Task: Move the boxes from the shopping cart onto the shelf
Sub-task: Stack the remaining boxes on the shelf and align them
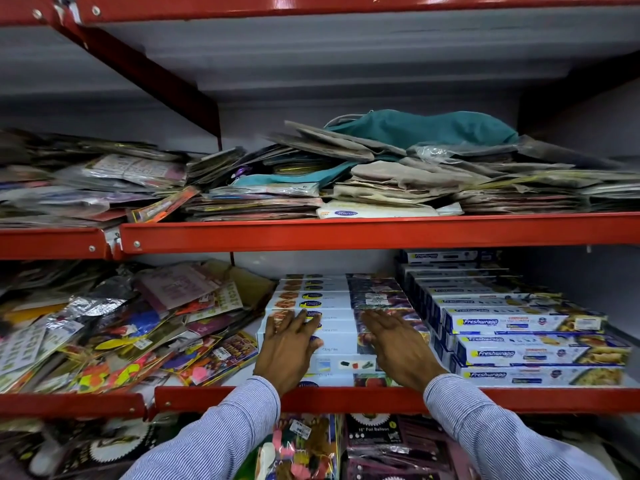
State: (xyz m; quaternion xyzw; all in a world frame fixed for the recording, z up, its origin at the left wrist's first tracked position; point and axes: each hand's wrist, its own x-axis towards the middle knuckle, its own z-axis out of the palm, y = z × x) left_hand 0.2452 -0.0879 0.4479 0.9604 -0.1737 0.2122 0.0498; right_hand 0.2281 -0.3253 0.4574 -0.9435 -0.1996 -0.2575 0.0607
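Several long white cling film boxes point(332, 299) lie side by side in a stack on the middle red shelf point(346, 398). My left hand point(287, 348) rests flat on top of the front boxes, fingers spread. My right hand point(398, 348) lies flat on the same stack a little to the right, fingers stretched forward. Neither hand grips a box. Both striped sleeves reach in over the shelf's front edge. The shopping cart is out of view.
Stacked blue Freshwrapp boxes point(526, 341) fill the shelf right of the cling film stack. Loose party packets point(121, 334) pile up to its left. The upper shelf point(346, 233) carries flat packets and a teal bag point(422, 128). Balloon packs point(381, 441) sit below.
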